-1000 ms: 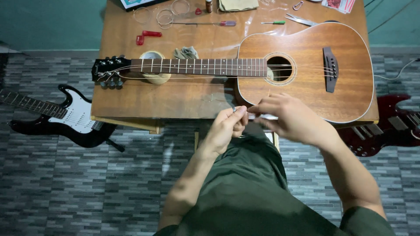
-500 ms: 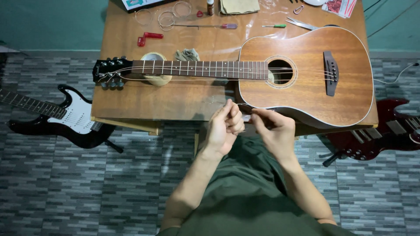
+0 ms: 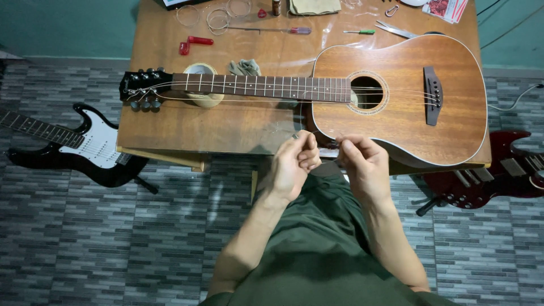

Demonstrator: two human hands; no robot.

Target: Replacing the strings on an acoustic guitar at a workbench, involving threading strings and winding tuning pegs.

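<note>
Both hands are raised close together over the near edge of the wooden table (image 3: 170,130), just in front of the lower curve of the acoustic guitar (image 3: 396,102). The left hand (image 3: 292,167) is curled, its fingertips pinched together at the top; the right hand (image 3: 365,167) faces it, thumb and forefinger likewise pinched. Between them runs what looks like a thin guitar string (image 3: 326,144), though it is too fine to make out clearly, so I cannot tell how firmly either hand clamps it. The hands are near one another but not touching.

The acoustic guitar lies flat on the table, body toward the person's right, neck running left to the black headstock (image 3: 141,90), where loose string ends curl. A roll of tape (image 3: 201,85) sits under the neck near the headstock, with a crumpled grey cloth (image 3: 245,68) just beside it. Farther back lie coiled strings (image 3: 218,17), a red string winder (image 3: 192,44), a red-handled screwdriver (image 3: 283,29) and a small green screwdriver (image 3: 360,32). On the tiled floor, a black-and-white electric guitar (image 3: 73,144) rests left of the table and a dark red electric guitar (image 3: 498,175) right of it.
</note>
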